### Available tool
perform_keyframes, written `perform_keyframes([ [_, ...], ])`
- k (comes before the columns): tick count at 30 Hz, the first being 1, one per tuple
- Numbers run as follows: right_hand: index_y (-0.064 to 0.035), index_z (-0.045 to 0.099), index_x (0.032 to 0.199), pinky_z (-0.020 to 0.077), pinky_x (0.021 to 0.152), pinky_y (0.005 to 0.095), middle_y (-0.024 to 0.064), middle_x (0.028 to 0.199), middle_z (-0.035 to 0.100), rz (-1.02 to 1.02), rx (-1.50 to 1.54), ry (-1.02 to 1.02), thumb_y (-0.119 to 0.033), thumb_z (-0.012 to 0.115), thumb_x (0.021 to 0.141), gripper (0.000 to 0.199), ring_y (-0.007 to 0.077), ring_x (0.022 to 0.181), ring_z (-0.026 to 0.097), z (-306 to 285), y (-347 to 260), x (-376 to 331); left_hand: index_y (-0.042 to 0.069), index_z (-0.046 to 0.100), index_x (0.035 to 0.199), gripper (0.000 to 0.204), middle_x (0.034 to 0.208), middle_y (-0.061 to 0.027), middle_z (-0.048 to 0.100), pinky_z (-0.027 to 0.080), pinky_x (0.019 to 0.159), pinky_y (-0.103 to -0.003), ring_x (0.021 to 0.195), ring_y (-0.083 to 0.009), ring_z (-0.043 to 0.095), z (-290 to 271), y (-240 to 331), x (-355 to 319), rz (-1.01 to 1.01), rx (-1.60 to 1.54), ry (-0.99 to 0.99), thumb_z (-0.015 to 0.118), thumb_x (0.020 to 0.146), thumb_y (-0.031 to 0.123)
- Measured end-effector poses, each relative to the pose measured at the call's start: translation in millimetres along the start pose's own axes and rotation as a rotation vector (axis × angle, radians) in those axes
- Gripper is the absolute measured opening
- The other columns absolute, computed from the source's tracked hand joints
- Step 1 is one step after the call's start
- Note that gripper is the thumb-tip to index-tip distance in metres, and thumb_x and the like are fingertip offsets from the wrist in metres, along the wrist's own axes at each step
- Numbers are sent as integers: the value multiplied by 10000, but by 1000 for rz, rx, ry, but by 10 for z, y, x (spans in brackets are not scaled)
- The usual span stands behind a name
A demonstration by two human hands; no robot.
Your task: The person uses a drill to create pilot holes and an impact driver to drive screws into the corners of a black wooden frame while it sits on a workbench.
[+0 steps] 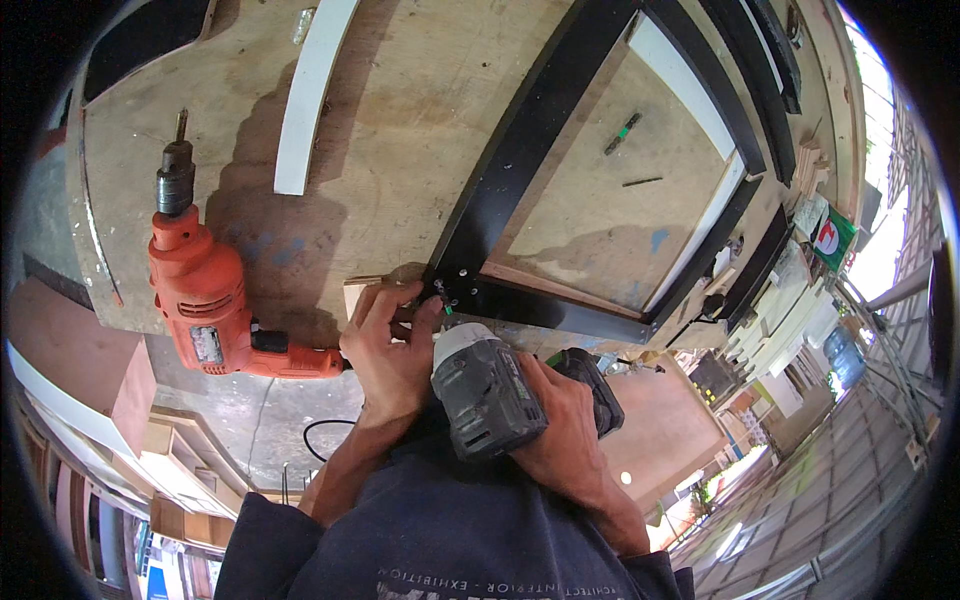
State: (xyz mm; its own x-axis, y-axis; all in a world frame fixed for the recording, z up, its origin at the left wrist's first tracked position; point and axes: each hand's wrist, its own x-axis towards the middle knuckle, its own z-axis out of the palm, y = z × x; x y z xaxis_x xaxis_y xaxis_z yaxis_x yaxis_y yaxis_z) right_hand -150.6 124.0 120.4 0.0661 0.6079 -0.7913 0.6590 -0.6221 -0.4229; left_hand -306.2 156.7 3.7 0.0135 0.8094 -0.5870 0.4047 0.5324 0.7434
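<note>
A: Start at the left. What lies there?

B: An orange corded drill (pixel 205 290) rests on the plywood bench (pixel 400 100), chuck pointing away from the person, handle toward the left hand. Its black cord (pixel 325 435) loops below the bench edge. Just right of it, higher up, a white strip of board (pixel 310 90) lies flat on the bench, well apart from the hands.

A: And the left hand?

B: The left hand (pixel 390 345) sits at the near corner of the black frame (pixel 520 170), fingers curled and pinched together beside a small screw (pixel 442 292) at the frame's corner joint. Under the fingers a pale wood block (pixel 362 290) shows against the frame's outer edge. Whether the fingertips actually touch the screw I cannot tell.

A: What is right of that?

B: The right hand (pixel 565 425) is wrapped tight around the handle of a grey and black cordless driver (pixel 490 390). Its nose points up at the same corner, with a green-tipped bit (pixel 448 310) touching or just short of the screw, right beside the left fingertips.

A: Anything in the way?

B: The driver's body hides the frame's near edge beneath it. Inside the frame, two loose bits (pixel 625 130) lie on the panel. Farther right, stacked black frame pieces (pixel 760 70) and pale board offcuts (pixel 780 310) crowd the bench end.
</note>
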Motion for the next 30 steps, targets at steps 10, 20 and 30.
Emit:
perform_keyframes([
  [10, 22, 605, 1201, 530, 774, 480, 245, 974, 705, 92, 73, 0, -97, 760, 752, 490, 461, 904, 692, 8, -49, 51, -69, 731, 857, 103, 803, -100, 697, 530, 599, -276, 663, -145, 699, -5, 56, 83, -135, -117, 27, 798, 780, -70],
  [20, -25, 557, 1133, 522, 681, 518, 211, 935, 662, 11, 65, 14, -201, 774, 768, 459, 452, 838, 678, 0, -47, 59, -30, 752, 856, 136, 743, -85, 678, 480, 570, -282, 610, -145, 662, -15, -14, 115, -33, -26, 22, 836, 749, -25],
  [30, 1, 604, 1190, 513, 780, 474, 245, 949, 694, 83, 119, -25, -148, 810, 715, 539, 460, 903, 686, -47, -83, 69, -35, 757, 874, 152, 751, -82, 688, 477, 552, -270, 614, -124, 661, -33, -52, 119, -28, -29, -3, 842, 749, -13],
])
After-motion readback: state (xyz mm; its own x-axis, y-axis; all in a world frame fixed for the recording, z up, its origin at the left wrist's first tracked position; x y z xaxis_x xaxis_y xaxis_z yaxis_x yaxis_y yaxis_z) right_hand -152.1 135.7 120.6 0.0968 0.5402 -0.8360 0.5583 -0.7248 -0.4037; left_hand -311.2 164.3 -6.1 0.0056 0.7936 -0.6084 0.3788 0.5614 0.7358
